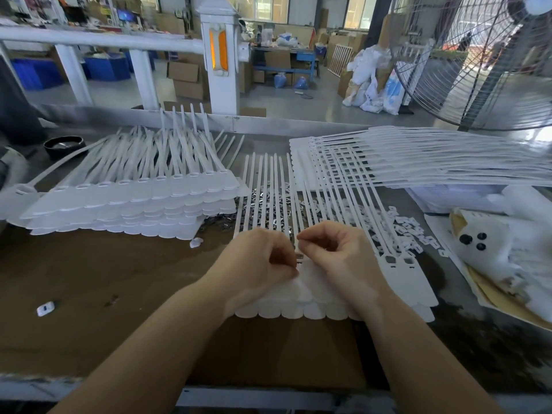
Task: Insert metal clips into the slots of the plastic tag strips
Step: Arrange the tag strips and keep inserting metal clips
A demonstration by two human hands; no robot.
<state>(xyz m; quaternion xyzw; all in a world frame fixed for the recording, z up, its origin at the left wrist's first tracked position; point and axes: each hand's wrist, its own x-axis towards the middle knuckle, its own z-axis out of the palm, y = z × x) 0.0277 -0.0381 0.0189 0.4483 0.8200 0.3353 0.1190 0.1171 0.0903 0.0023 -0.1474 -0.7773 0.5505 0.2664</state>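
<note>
A white plastic tag strip (pixel 301 309) lies flat in front of me, its thin tails running away over a pile of metal clips (pixel 268 198). My left hand (pixel 260 264) and my right hand (pixel 337 252) sit side by side on the strip's heads, fingers curled, fingertips meeting near a slot where a small metal clip (pixel 299 257) shows. The left fingers pinch at that clip; what the right fingertips hold is hidden. Two open slots (pixel 398 260) show at the strip's right end.
A stack of tag strips (pixel 125 204) lies at the left, another stack (pixel 433 162) at the back right. Small white plastic pieces (pixel 409 231) are scattered to the right. A black bowl (pixel 63 146) stands far left, a large fan (pixel 478 61) at the upper right.
</note>
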